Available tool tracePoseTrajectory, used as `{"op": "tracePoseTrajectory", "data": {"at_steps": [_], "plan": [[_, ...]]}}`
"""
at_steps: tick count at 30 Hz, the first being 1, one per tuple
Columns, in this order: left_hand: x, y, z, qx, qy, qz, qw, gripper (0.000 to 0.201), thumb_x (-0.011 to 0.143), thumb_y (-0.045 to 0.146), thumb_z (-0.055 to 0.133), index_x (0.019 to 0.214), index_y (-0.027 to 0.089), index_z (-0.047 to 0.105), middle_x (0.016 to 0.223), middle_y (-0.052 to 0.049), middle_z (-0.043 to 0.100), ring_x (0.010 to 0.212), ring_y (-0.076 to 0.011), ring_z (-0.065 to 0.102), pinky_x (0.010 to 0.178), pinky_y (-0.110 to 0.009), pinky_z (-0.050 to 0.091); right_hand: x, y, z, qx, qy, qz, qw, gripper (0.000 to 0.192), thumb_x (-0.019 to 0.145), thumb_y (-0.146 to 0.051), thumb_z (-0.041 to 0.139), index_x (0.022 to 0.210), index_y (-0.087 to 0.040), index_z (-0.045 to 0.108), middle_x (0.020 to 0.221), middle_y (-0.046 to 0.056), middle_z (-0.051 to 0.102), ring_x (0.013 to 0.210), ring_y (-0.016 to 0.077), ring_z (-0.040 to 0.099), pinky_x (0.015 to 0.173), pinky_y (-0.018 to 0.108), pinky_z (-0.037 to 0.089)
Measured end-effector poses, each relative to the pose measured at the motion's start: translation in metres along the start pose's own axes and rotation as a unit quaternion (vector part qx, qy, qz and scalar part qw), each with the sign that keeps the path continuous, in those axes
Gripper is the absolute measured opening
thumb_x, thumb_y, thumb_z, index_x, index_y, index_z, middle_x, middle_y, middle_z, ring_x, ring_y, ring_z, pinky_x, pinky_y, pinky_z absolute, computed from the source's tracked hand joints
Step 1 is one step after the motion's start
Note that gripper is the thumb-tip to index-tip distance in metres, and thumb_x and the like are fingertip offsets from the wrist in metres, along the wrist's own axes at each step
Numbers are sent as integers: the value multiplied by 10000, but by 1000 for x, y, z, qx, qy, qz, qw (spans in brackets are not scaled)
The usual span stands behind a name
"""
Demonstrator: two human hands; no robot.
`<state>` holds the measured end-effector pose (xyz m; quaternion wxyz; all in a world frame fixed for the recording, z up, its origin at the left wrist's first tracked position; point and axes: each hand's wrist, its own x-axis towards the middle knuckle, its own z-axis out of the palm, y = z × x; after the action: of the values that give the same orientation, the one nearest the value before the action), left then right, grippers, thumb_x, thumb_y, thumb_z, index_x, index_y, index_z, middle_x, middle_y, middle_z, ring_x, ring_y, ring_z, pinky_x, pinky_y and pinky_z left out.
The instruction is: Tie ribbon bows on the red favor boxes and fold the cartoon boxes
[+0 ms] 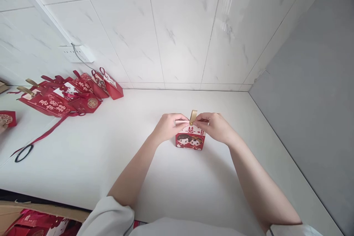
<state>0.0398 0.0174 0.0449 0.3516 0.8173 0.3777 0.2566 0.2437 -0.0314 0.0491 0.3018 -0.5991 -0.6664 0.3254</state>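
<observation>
In the head view, both bare forearms reach forward from pale sleeves and converge over one small red gift box (pixel 190 141) that stands upright on the white table (pixel 193 191), near the middle and a little short of the tiled wall (pixel 182 33). The left hand (pixel 168 126) is curled, its fingertips pinched against the top left of the box beside the single gold handle loop (pixel 193 117). The right hand (pixel 215 126) mirrors it from the other side, fingers bent and closed narrowly on the box top just beside the loop. The two hands almost meet at the loop, which stands up between them. The box front shows two cartoon figures.

Far to the left, well apart from the hands, lies a pile of finished red boxes (pixel 69 94); about six or seven show, though the overlap prevents an exact count. One loose red ribbon (pixel 41 136) trails from the pile across the table. One wall socket (pixel 77 53) with a cable sits above the pile. A cardboard carton (pixel 33 215) holding more red items is at the lower left edge.
</observation>
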Motion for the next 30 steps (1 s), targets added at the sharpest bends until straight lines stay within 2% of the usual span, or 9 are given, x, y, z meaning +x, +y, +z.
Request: {"op": "tracePoseTrajectory", "data": {"at_steps": [5,10,13,18,23,30], "plan": [[0,1,3,43,9,14,999,171,889,306,525,864,225,674,851,16,703,774,-134,622,711,-243,460,0,1,2,-43,27,-21,998,188,851,-328,521,761,-246,664,760,-13,682,689,146,560,613,258,375],[2,-2,4,121,26,27,992,169,894,318,514,871,233,658,813,21,687,695,-126,577,619,-237,401,2,2,10,-61,60,-51,995,168,835,-270,516,693,-231,596,658,-22,607,597,132,470,584,255,350],[3,-3,3,150,35,30,988,185,898,334,501,866,235,654,794,18,675,666,-126,548,601,-241,380,4,4,14,-64,77,-77,992,161,841,-256,510,697,-225,573,690,-11,600,615,137,479,601,260,359],[1,1,-4,84,5,0,996,289,932,371,420,877,225,664,832,5,685,724,-137,576,611,-237,401,5,8,14,-58,55,-128,988,138,885,-260,467,815,-227,582,796,25,632,678,162,542,641,277,391],[0,6,-8,27,7,-18,999,277,924,349,430,978,233,676,964,1,707,832,-145,620,715,-238,454,3,7,9,-58,26,-132,989,136,871,-246,480,957,-250,585,859,32,664,694,182,576,655,293,411],[1,2,-1,75,21,-1,997,214,894,328,478,894,228,667,827,11,691,716,-136,584,677,-236,433,3,5,12,-60,37,-121,990,118,880,-222,443,910,-246,554,797,6,649,653,164,553,623,274,392]]}}
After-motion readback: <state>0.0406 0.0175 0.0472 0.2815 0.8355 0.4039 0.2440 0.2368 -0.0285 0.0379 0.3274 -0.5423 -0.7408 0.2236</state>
